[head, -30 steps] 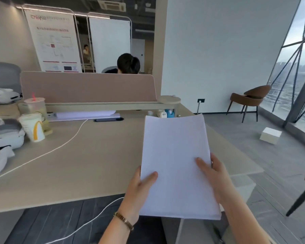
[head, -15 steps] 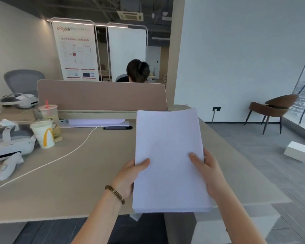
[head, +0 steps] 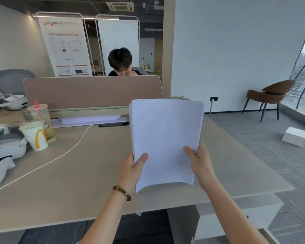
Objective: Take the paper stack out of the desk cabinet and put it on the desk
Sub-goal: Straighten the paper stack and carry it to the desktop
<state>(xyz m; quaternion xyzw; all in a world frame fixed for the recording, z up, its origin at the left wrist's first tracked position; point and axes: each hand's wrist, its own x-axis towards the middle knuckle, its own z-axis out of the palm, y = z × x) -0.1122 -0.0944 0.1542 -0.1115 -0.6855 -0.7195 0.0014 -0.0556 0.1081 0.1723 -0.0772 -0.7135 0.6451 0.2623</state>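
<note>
With each thumb pressed flat on the top sheet and the other fingers hidden beneath, both hands are clamped on the paper stack point(head: 165, 141): the left hand point(head: 131, 170) pinches its lower left edge, the right hand point(head: 200, 164) its lower right edge. A beaded bracelet point(head: 122, 193) sits on the left wrist. The stack is held in the air, tilted up toward the camera, over the right part of the desk point(head: 88, 175) near its front edge; its bottom edge bows between the two grips and the sheets fan slightly at the top left corner.

Judging by this, the removal from the cabinet is done and the carry is in its last stretch; only the set-down remains. That calls for levelling the stack, lowering it flat onto the bare desk surface beneath, well clear of the white cable point(head: 63, 155) and the paper cup point(head: 36, 135) toward the left edge, then sliding the fingers out without skewing the sheets.
</note>
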